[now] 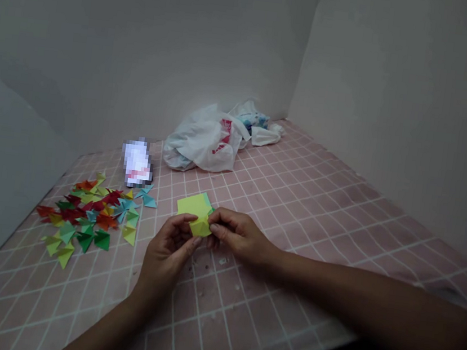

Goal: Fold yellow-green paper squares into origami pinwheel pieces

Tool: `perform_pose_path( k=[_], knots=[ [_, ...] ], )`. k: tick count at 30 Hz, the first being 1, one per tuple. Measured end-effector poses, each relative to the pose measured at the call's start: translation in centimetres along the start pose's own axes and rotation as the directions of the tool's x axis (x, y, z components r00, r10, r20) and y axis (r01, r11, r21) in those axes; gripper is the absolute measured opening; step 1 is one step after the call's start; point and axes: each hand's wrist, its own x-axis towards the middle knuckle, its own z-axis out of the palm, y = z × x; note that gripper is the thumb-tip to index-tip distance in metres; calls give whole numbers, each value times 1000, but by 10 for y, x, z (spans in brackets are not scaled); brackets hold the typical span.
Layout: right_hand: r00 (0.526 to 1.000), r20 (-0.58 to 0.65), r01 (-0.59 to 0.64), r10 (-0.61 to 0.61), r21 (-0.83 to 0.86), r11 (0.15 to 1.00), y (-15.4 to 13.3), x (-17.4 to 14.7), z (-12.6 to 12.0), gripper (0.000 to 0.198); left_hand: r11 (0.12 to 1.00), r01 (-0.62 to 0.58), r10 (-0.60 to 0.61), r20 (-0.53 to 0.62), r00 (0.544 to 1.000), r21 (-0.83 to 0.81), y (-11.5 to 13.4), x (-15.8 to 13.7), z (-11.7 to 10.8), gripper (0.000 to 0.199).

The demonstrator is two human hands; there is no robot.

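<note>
Between my two hands is a small folded piece of yellow paper (200, 227), raised a little over the table. My left hand (171, 247) pinches its left side with thumb and forefinger. On the other side, my right hand (238, 233) has thumb and fingers closed on its right edge. Just behind lies a stack of square paper (190, 205), yellow on top, with a blue-green edge showing at the right. A pile of folded paper pieces (88, 211) in red, orange, yellow, green and light blue spreads out to the left.
A lit phone (137, 162), its screen blurred, lies beyond the pile. White plastic bags (208, 138) with red print sit against the back wall, beside a crumpled blue-and-white packet (254, 116). The pink tablecloth (318, 208) has a white grid. Walls border the table.
</note>
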Motion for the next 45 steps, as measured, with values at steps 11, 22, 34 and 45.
perform_pose_path(
  k=[11,22,34,45],
  knots=[
    [987,27,162,-161,-240,957,-3,2,-5,8,905,-212,223,13,975,369,15,-2,-5,8],
    [999,-8,48,-49,-87,995,-1,0,-1,10,826,-293,312,43,949,482,13,-6,-3,10],
    [991,-52,108,-120,-182,977,-4,-2,0,13,825,-279,293,50,955,491,13,-9,-2,11],
    [987,-100,96,-127,-269,958,-5,-7,7,16,831,-258,281,30,959,493,10,-13,0,11]
  ],
)
